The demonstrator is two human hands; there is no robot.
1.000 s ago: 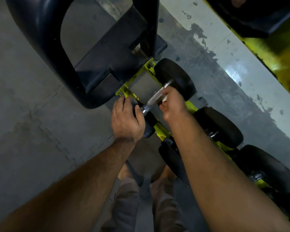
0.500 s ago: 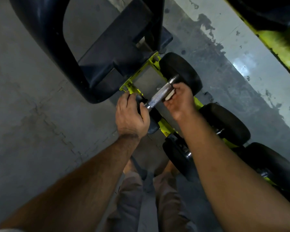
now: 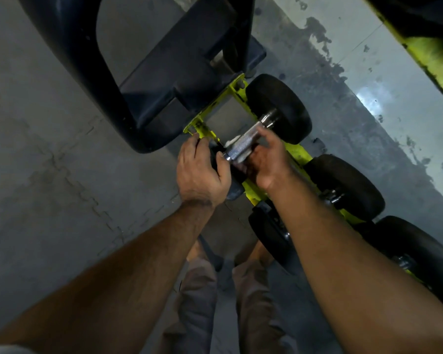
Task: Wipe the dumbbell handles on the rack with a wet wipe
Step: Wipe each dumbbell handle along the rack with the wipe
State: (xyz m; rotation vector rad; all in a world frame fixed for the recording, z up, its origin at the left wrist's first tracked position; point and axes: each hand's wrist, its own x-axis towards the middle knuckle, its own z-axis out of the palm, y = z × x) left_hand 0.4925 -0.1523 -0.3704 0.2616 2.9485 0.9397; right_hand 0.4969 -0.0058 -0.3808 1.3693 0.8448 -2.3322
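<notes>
A dumbbell with black rubber heads lies across the yellow-green rack (image 3: 298, 155). Its knurled steel handle (image 3: 243, 143) shows between my hands. My left hand (image 3: 200, 172) grips the near head of this dumbbell, which it mostly hides. My right hand (image 3: 266, 159) curls under and around the handle from the right, holding a white wet wipe (image 3: 232, 142) against it; only a small edge of the wipe shows above the bar. The far head (image 3: 279, 108) is in plain view.
Two more black dumbbells (image 3: 345, 185) (image 3: 414, 249) sit on the same rack to the right. A large dark machine frame (image 3: 169, 72) stands just behind the rack's left end. Grey floor spreads to the left. My legs are below.
My right hand slid down the handle from the far head toward the near end, and the wipe now shows on the bar's left side. The left hand kept its grip on the near head.
</notes>
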